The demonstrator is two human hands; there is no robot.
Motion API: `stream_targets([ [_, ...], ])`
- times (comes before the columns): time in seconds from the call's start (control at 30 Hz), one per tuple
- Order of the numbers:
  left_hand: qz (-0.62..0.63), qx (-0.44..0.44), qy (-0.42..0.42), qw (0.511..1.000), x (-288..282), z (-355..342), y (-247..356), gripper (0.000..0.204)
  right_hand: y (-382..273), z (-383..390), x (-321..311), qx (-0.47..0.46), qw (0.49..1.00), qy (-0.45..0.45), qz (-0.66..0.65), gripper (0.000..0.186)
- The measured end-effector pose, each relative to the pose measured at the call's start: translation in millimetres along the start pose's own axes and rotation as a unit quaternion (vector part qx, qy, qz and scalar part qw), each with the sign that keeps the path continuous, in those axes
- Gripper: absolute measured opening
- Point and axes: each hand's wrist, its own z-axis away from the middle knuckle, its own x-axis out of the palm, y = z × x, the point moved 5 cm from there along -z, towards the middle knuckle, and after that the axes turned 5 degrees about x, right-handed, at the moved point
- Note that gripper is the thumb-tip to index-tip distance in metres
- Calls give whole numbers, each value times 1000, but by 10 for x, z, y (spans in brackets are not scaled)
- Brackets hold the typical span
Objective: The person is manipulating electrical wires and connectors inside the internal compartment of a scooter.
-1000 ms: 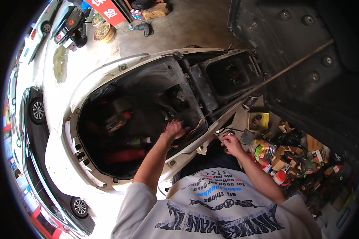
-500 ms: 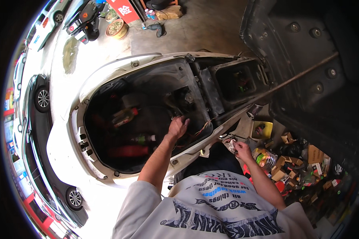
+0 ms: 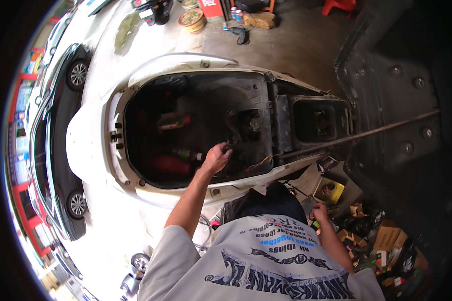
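Note:
My left hand [image 3: 217, 156] reaches over the near part of the dark storage tub [image 3: 201, 103] in a white scooter body [image 3: 93, 150]. Its fingers are curled together; whatever they hold is too small or hidden to make out. Close to that hand, thin wires [image 3: 258, 163] run along the tub's edge, and a dark squarish opening [image 3: 246, 125] lies beyond it. A bottle with a white cap [image 3: 188, 154] and one with a red end [image 3: 175, 121] lie in the tub. Lower right, beside my dark trousers, my right hand [image 3: 319, 213] is closed, its contents hidden.
A raised black panel with bolts [image 3: 386, 105] fills the right side, a thin rod [image 3: 386, 129] crossing to it. Below are a yellow bin [image 3: 330, 190], cardboard boxes [image 3: 389, 235] and scattered clutter. A power drill [image 3: 238, 34] lies on the far floor; a dark car [image 3: 60, 145] stands left.
The view has shifted, so the scooter sits further right and higher. My right hand has moved lower beside my leg, and the white crumpled piece in it no longer shows. My left hand stays over the tub.

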Motion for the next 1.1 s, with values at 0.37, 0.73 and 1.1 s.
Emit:
stream_targets([
  [0.37, -73, 78, 124, 986, -40, 785, 216, 26, -762, -97, 246, -67, 994, -80, 34, 29],
  [0.73, -34, 174, 27, 984, -109, 766, 266, 27, -184, 310, 675, -77, 995, 17, -62, 45],
  [1.1, -92, 246, -12, 965, 46, 914, 326, 27, 893, 1158, 966, -42, 952, 275, 128, 38],
])
